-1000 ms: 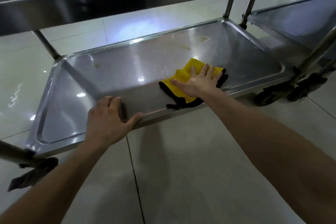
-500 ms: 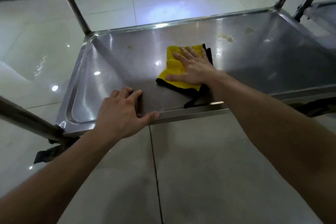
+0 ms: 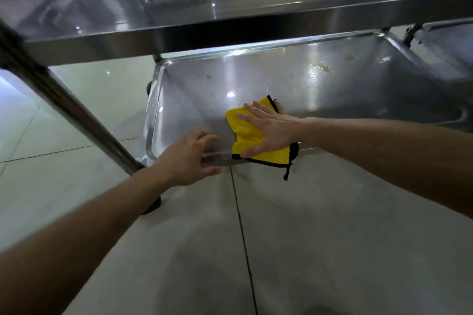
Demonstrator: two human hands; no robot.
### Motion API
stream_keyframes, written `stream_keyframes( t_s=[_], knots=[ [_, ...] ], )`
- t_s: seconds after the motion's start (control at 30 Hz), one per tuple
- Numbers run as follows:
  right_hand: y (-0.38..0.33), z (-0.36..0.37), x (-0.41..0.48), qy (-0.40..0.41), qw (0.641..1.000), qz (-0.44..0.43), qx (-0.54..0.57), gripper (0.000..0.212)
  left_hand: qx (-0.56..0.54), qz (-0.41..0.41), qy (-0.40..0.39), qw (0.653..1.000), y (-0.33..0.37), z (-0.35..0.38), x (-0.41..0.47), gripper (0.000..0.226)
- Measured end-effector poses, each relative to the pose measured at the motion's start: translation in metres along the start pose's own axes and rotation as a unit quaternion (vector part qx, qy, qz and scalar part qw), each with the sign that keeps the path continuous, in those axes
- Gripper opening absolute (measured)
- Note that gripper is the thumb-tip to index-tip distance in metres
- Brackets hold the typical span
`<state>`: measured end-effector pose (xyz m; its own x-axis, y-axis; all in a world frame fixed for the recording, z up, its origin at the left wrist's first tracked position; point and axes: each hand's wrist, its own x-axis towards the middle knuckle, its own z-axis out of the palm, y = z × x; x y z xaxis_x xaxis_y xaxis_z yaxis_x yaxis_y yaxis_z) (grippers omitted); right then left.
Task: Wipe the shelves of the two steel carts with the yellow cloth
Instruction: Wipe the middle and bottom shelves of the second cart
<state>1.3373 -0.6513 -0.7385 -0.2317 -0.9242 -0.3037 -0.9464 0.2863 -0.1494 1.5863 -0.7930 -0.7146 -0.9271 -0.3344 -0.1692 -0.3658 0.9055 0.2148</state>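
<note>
The yellow cloth point(image 3: 245, 133) with black edging lies at the near edge of the cart's bottom steel shelf point(image 3: 332, 94), one corner hanging over the front rim. My right hand point(image 3: 271, 130) presses flat on it with spread, straight fingers. My left hand point(image 3: 189, 158) rests on the front rim just left of the cloth, fingers bent over the edge and thumb along the outside. Yellowish stains point(image 3: 322, 68) mark the shelf's far right part. The shelf above point(image 3: 230, 33) overhangs the back.
A steel cart post point(image 3: 66, 112) slants down at the left to a caster point(image 3: 153, 206). The second cart's shelf point(image 3: 450, 36) shows at the far right. Pale floor tiles point(image 3: 307, 238) lie in front and to the left.
My right hand has slid the cloth leftward and toward the front rim, so a corner now hangs over. The view has tilted up, bringing the upper shelf into sight. My left hand stays on the rim.
</note>
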Motion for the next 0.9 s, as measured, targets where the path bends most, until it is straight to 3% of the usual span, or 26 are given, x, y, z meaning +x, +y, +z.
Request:
stream_keyframes(
  t_s=[0.13,0.23,0.37,0.43,0.5,0.6,0.67,0.77,0.9],
  knots=[
    [-0.009,0.011,-0.002,0.038,0.998,0.040,0.026,0.140,-0.033,0.019,-0.002,0.999,-0.023,-0.001,-0.054,0.060],
    [-0.013,0.035,0.001,0.092,0.990,0.087,0.067,0.141,-0.099,-0.077,-0.048,0.991,-0.039,0.005,-0.081,0.042],
    [-0.012,0.047,0.010,0.121,0.984,0.107,0.078,0.141,-0.203,-0.300,0.017,0.932,-0.074,-0.001,-0.099,0.073],
    [-0.010,0.042,0.016,0.094,0.986,0.108,0.082,0.141,-0.262,-0.341,0.088,0.898,-0.095,-0.012,-0.109,0.083],
    [-0.010,0.038,0.026,0.080,0.987,0.114,0.080,0.138,-0.280,-0.312,0.150,0.896,-0.109,-0.024,-0.114,0.085],
    [-0.018,0.038,0.049,0.087,0.985,0.130,0.070,0.131,-0.218,-0.213,0.186,0.934,-0.125,-0.036,-0.109,0.048],
    [-0.024,0.034,0.070,0.092,0.984,0.138,0.059,0.131,-0.189,-0.187,0.184,0.946,-0.132,-0.037,-0.106,0.035],
    [-0.038,0.023,0.110,0.088,0.984,0.143,0.051,0.133,-0.166,-0.164,0.188,0.954,-0.136,-0.037,-0.105,0.026],
    [-0.074,0.005,0.166,0.081,0.987,0.127,0.050,0.134,-0.164,-0.136,0.187,0.959,-0.143,-0.034,-0.101,0.032]
  ],
)
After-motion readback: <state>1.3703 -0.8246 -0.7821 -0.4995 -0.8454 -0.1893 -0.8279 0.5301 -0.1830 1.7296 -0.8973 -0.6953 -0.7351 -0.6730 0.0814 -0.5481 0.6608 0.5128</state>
